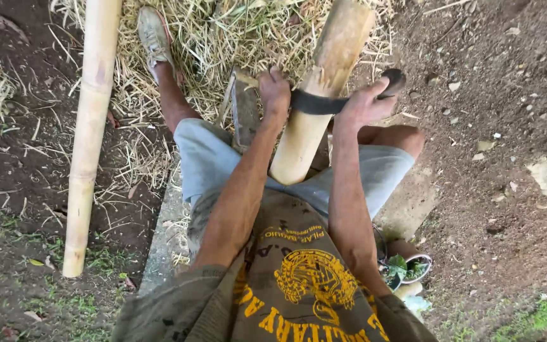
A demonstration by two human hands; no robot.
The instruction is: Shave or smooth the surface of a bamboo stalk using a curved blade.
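A thick bamboo pole (324, 82) lies between my knees, its cut end resting on my grey shorts. A dark curved blade (324, 102) lies across the pole. My left hand (275, 92) is closed on the blade's left end, and my right hand (367, 104) grips the right end, whose dark handle tip sticks out past the fingers. Both forearms reach forward over my lap. The part of the blade under each hand is hidden.
A second long bamboo pole (90, 133) lies on the dirt at the left. Dry straw (223, 38) covers the ground ahead, around my sandalled foot (154, 35). A wooden plank (245, 107) stands by my left knee. Small potted plants (406, 267) sit by my right hip.
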